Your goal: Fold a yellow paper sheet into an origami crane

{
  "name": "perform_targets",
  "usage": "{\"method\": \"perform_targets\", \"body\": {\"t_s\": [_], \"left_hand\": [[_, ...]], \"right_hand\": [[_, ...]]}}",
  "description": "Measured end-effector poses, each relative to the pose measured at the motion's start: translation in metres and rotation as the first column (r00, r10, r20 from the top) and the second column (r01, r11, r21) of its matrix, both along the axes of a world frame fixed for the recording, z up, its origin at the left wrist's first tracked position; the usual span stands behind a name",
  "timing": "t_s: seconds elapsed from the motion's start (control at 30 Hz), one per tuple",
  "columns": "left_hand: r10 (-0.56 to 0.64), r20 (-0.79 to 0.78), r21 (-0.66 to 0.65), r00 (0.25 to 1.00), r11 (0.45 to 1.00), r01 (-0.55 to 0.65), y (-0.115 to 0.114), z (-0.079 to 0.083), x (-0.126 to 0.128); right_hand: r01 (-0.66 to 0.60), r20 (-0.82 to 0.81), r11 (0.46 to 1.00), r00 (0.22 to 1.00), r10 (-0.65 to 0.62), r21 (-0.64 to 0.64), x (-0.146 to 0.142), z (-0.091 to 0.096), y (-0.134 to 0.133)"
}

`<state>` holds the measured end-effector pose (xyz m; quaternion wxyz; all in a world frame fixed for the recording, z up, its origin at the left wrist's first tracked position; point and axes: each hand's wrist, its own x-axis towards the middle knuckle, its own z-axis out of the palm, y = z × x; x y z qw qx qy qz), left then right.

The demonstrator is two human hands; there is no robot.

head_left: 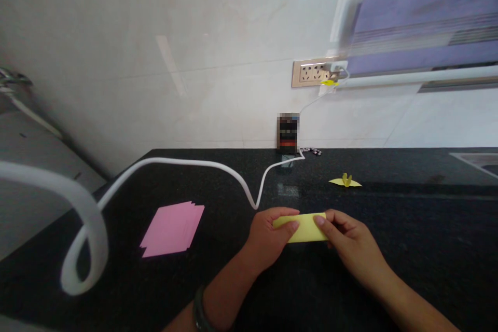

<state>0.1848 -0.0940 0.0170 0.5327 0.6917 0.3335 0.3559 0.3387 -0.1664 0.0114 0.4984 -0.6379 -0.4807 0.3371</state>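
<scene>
Pinching a folded yellow paper (305, 228), long axis left-right, left hand (268, 238) fingers and right hand (350, 244) fingers gripping its ends

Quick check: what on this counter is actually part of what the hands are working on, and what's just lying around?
In hand:
yellow paper strip, pinched by left hand and right hand

Lying about:
pink paper stack
folded yellow paper piece
white cable
phone against the wall
</scene>
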Motion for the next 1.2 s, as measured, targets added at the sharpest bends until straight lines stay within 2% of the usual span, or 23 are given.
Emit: {"method": "perform_targets", "body": {"t_s": [0.27, 0.7, 0.97, 1.2], "left_hand": [[0.008, -0.085, 0.072, 0.996, 0.997, -0.002, -0.0021, 0.0006, -0.0021], [-0.005, -0.079, 0.003, 0.997, 1.0, 0.006, -0.0034, -0.0018, 0.0], [-0.032, -0.074, 0.033, 0.997, 0.999, 0.034, -0.0039, -0.0055, 0.001], [-0.025, -0.101, 0.059, 0.995, 0.998, 0.031, -0.0053, -0.002, 0.0008]], "right_hand": [[0.011, -0.018, 1.0, 1.0, -0.01, 0.029, -0.003, 0.0043, -0.0031], [-0.003, 0.033, 1.0, 0.999, 0.002, 0.03, -0.0047, 0.0073, -0.0031], [0.004, 0.026, 1.0, 1.0, -0.004, 0.016, -0.0041, 0.0051, -0.0018], [-0.006, -0.012, 1.0, 1.0, 0.006, -0.023, -0.0031, 0.0047, -0.0024]]}}
